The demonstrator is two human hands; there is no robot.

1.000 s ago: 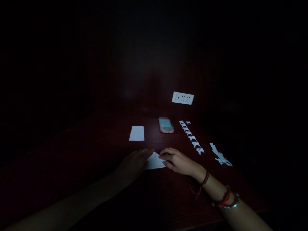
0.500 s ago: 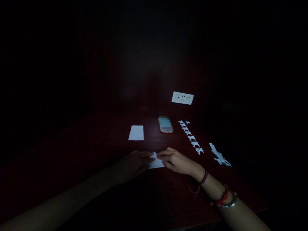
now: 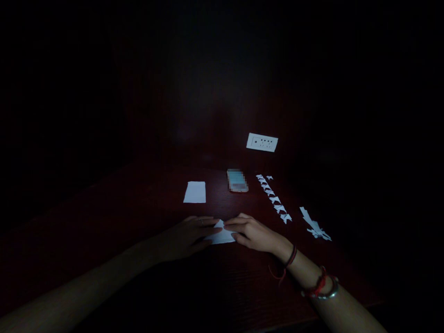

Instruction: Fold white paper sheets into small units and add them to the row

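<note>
A white sheet of paper, folded to a triangle-like shape (image 3: 221, 237), lies on the dark red table in front of me. My left hand (image 3: 189, 235) rests on its left side with fingers stretched out and a little apart. From the right, my right hand (image 3: 255, 233) presses its outstretched fingers on the same paper. Both sets of fingertips nearly meet near the paper's peak, and parts of its side edges are hidden beneath them. Neither hand grips the paper; it stays flat on the tabletop.
Beyond my left hand lies a flat white paper sheet (image 3: 194, 192). A blurred, phone-like object (image 3: 237, 180) is right of it. Several small folded white paper pieces (image 3: 274, 200) form a slanting row. White paper strips (image 3: 314, 225) are heaped farther right. A socket panel (image 3: 262, 142) is on the wall.
My left hand has slid slightly left along the folded paper, uncovering more of its lower left part. My right hand stays on it nearly unmoved. The whole view has shifted slightly.
</note>
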